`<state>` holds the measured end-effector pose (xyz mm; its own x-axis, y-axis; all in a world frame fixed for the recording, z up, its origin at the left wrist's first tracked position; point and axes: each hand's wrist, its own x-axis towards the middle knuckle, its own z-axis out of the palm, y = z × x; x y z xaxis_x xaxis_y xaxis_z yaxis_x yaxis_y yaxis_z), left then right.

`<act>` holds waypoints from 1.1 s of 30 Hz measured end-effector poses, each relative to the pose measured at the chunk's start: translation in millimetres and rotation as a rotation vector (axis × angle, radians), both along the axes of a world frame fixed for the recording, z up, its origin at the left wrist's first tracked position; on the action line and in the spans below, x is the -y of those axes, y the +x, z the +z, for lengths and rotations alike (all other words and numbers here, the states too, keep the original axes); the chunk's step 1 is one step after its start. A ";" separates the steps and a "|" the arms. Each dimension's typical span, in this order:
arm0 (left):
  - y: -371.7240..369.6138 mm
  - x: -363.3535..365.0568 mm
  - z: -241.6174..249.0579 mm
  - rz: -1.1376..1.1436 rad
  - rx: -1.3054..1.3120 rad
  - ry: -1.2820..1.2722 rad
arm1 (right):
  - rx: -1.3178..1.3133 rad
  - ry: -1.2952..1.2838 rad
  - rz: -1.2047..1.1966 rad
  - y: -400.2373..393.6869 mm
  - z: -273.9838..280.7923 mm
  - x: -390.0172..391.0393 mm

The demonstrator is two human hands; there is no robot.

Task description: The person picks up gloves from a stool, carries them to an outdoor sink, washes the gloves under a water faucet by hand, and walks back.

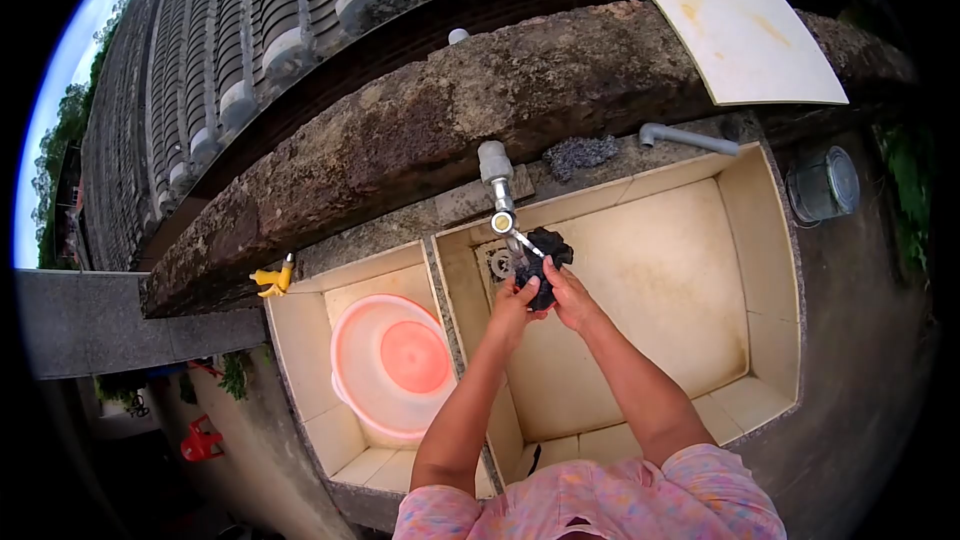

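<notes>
Both of my hands hold a black, crumpled item (538, 285) beneath the metal tap (502, 220), over the larger tiled basin (630, 310). On the item's left side, my left hand (513, 306) is closed round its lower edge. My right hand (568, 298) grips it from the right, fingers pointing up beside the tap's lever. What the item is cannot be made out. Close behind it, the drain (500, 262) shows in part at the basin's corner.
A pink basin (350, 350) sits in the smaller left compartment. Along the back ledge are a yellow spray nozzle (272, 280), a dark scouring mesh (580, 155) and a grey pipe (690, 138). A white board (740, 40) lies on the wall; a bucket (825, 185) stands right.
</notes>
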<state>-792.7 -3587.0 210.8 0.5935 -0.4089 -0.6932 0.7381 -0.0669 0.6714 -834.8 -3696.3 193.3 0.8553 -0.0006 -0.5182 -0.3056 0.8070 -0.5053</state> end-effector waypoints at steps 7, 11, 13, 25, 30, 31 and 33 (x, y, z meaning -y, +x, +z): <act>2.5 -4.3 -4.3 0.341 -0.421 -0.238 | 0.026 -0.051 -0.013 -2.5 -0.6 -0.3; 1.4 -0.1 13.5 0.319 -0.495 -0.334 | 0.042 -0.065 0.004 -3.6 5.6 2.8; 1.3 1.2 20.6 0.312 -0.593 -0.341 | 0.011 0.019 0.102 -3.7 7.7 8.3; 31.0 17.8 18.5 0.263 0.138 -0.056 | -0.398 0.041 0.137 -8.7 -18.6 5.2; 33.4 16.9 13.3 0.180 0.260 0.081 | -0.580 0.224 0.080 -25.1 -54.0 -5.4; 34.3 13.6 10.4 0.153 0.312 0.100 | -0.582 0.229 0.081 -26.0 -60.3 -7.2; 32.5 8.6 3.6 0.124 0.364 0.121 | -0.544 0.294 -0.241 -17.3 -41.4 -6.5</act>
<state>-760.2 -3595.6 214.4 0.8488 -0.2470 -0.4675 0.4610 -0.0869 0.8831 -852.1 -3689.8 152.0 0.4648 0.0482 -0.8841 -0.2485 0.9655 -0.0780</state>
